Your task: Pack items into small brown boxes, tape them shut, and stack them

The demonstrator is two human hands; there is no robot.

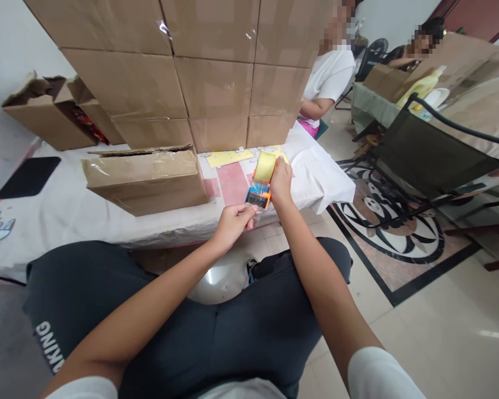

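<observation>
A tape dispenser (259, 191) in blue and orange, with a roll of yellowish packing tape on it, is in my right hand (281, 180). The fingers of that hand close round its right side. My left hand (234, 224) pinches the clear tape end at the dispenser's lower, cutter end. Both hands are above the front edge of the cloth-covered table (108, 219). Left of them on the table lies a cardboard box (149, 180) with clear tape along its top edge.
Behind rises a wall of stacked cartons (214, 86). An opened carton (50, 119) and a dark flat tablet-like thing (29, 177) are at the left. A person in a white shirt (332, 75) sits beyond the stack; a folding chair (432, 149) stands at the right.
</observation>
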